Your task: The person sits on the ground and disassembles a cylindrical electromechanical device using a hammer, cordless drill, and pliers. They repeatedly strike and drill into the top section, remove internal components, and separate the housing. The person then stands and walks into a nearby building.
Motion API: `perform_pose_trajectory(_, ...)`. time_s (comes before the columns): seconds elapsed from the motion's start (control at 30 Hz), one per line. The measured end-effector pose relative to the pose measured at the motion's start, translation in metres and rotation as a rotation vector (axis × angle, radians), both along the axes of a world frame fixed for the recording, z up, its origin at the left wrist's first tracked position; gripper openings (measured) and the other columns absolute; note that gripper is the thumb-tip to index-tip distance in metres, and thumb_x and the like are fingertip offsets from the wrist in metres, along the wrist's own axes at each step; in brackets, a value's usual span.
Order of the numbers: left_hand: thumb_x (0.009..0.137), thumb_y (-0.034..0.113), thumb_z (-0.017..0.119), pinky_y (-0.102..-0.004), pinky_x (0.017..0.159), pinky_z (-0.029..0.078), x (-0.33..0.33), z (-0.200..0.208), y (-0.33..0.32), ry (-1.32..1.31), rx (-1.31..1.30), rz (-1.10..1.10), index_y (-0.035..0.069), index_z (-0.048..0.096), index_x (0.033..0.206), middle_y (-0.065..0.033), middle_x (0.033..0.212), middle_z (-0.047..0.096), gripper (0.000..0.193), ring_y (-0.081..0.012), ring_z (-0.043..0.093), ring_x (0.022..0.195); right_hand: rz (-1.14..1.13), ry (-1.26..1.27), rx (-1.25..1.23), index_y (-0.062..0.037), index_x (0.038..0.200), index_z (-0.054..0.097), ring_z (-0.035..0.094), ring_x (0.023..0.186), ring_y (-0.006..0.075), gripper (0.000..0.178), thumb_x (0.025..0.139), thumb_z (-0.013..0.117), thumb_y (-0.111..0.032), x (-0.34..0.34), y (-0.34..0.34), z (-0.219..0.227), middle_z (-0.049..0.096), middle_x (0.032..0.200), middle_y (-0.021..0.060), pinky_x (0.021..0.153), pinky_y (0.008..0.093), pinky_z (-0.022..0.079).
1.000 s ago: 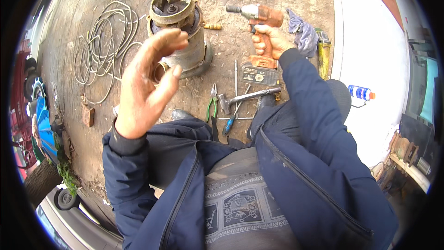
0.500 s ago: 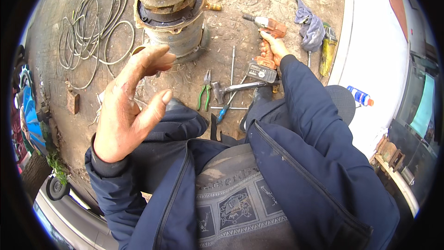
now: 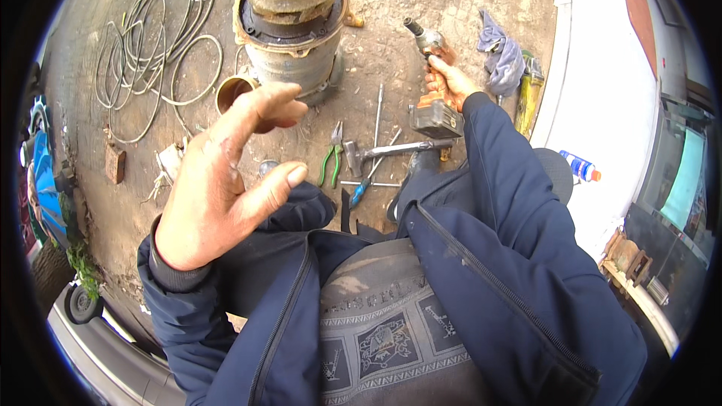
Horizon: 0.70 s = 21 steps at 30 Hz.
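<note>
My right hand (image 3: 453, 83) is wrapped round the grip of an orange cordless impact wrench (image 3: 434, 116), whose socket end points away and to the left. With thumb and fingers apart, my left hand (image 3: 229, 177) hangs in the air and holds nothing. Beyond it stands a worn, round motor or pump housing (image 3: 293, 68), its top uncovered and a shaft in the middle. A brass-coloured ring or cup (image 3: 235, 92) shows partly behind my left fingers. Between my feet lie green-handled pliers (image 3: 331, 156), a hammer (image 3: 391, 149) and a blue-handled screwdriver (image 3: 359, 194).
A coil of hose or cable (image 3: 162, 53) lies at the far left, with a small brick piece (image 3: 114, 163) nearer. On the right are a grey rag (image 3: 502, 60), a yellow-green power tool (image 3: 529, 94) and a blue can (image 3: 577, 166) on a white ledge.
The impact wrench has been lifted off the ground and tilted in my right hand. My left hand has shifted slightly to the right, still open. The view has also shifted a little.
</note>
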<state>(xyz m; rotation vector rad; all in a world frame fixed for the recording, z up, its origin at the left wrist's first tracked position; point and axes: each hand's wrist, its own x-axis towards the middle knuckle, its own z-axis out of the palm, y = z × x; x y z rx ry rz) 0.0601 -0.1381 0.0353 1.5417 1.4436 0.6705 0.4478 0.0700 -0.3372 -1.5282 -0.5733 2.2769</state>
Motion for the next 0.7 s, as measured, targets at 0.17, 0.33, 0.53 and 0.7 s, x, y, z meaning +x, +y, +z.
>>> perform_pose_trajectory(0.17, 0.092, 0.015, 0.081, -0.0428, 0.118, 0.046, 0.001, -0.001, -0.002, 0.037, -0.027, 0.011, -0.005, 0.05, 0.155, -0.0176, 0.137, 0.071, 0.073, -0.0279, 0.067, 0.13, 0.614, -0.801, 0.47, -0.0098, 0.123, 0.073, 0.067, 0.062, 0.0185, 0.037, 0.095, 0.081, -0.033, 0.001, 0.005, 0.005, 0.071, 0.078, 0.0053, 0.056, 0.038, 0.055)
perform_pose_trajectory(0.33, 0.093, 0.021, 0.082, -0.0433, 0.117, 0.046, -0.005, 0.001, -0.006, 0.041, -0.013, 0.026, -0.005, 0.049, 0.156, -0.0179, 0.136, 0.071, 0.076, -0.0275, 0.067, 0.13, 0.109, -0.375, 0.128, -0.0148, 0.108, 0.069, 0.057, 0.054, 0.0118, 0.03, 0.093, 0.088, -0.033, 0.013, -0.001, 0.017, 0.063, 0.074, -0.0017, 0.05, 0.0293, 0.052)
perform_pose_trajectory(0.53, 0.089, 0.021, 0.084, -0.0443, 0.117, 0.047, -0.003, 0.003, 0.002, 0.025, -0.013, -0.052, -0.005, 0.049, 0.155, -0.0193, 0.135, 0.071, 0.079, -0.0306, 0.067, 0.131, 0.071, 0.091, -0.089, -0.012, 0.109, 0.066, 0.058, 0.06, 0.0102, 0.033, 0.098, 0.084, -0.037, -0.007, 0.019, 0.05, 0.063, 0.079, -0.0016, 0.051, 0.0302, 0.049)
perform_pose_trajectory(0.7, 0.089, 0.023, 0.084, -0.0438, 0.117, 0.046, -0.005, 0.002, 0.002, 0.041, -0.023, -0.058, -0.005, 0.049, 0.155, -0.0194, 0.135, 0.071, 0.08, -0.0311, 0.067, 0.131, 0.142, 0.335, -0.143, -0.0115, 0.117, 0.068, 0.059, 0.064, 0.0139, 0.036, 0.098, 0.082, -0.039, -0.013, 0.026, 0.047, 0.064, 0.081, -0.0007, 0.057, 0.0305, 0.051)
